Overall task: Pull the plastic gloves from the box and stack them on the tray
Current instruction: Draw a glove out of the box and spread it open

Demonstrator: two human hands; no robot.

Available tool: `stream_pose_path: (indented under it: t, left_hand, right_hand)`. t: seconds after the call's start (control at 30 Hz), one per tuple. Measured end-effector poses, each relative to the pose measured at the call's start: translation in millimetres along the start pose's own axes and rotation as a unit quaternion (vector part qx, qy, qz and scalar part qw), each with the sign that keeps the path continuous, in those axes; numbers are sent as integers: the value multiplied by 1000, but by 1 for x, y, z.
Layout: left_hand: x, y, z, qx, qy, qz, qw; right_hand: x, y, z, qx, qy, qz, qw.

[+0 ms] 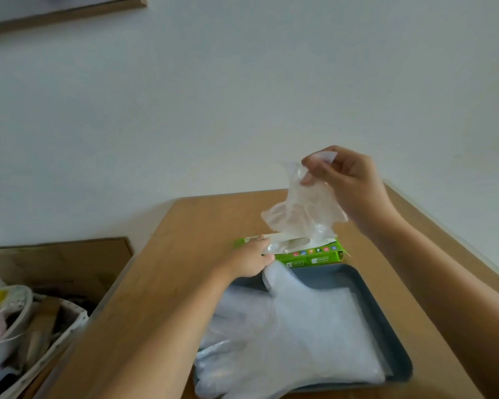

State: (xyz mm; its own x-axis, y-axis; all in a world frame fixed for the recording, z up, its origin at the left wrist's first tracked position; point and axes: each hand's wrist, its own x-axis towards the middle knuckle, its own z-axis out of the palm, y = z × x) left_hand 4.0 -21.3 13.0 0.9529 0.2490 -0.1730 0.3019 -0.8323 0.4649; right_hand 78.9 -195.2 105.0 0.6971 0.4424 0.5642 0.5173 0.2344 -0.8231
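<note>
Gloves fill tray; right hand pinches glove, left hand grips box, print illegible

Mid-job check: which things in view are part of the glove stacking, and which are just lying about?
In the job: green box, glove in the right hand, left hand on the box, stacked gloves, grey tray.
Lying about: white basket of clutter, cardboard box, picture frame.

The box was bright green along its sides and white on top, with a row of small red, blue and orange icons. The glove was clear, faintly milky. The stacked gloves looked pale bluish-white against the dark slate-grey tray. The table was light brown wood-grain.
</note>
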Motion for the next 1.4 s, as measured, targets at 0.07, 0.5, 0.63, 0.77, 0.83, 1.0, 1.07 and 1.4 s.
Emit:
stream_pose_path:
  t: [0.07,0.5,0.63,0.77,0.83,1.0,1.07,1.4]
  left_hand:
    - [1,1,-4,-68,39,14,997]
    - [-63,51,-22,-519,-46,151,840]
    - [-79,45,-27,-570,-52,149,806]
    - [-96,43,-35,-562,-37,93,821]
    - [-106,47,-42,-523,-15,82,848]
    - [-120,58,-60,-271,66,127,952]
    - [-123,66,-67,-182,94,154,967]
    - [-128,44,-56,-357,-22,125,925]
  right_hand:
    - [-3,-17,-6,-16,-18,-6,1000]
    - [-39,-50,-10,-244,-81,-46,965]
    - [-41,-52,-24,-254,-85,3,964]
    - [-44,-49,-42,-226,-133,71,962]
    - [-44,-46,-47,-326,-137,92,931]
    - [-50,-71,-39,-386,-195,-25,901]
    - [-56,-92,-19,-359,-286,-46,887]
    - [-49,-109,0,-234,-257,129,929]
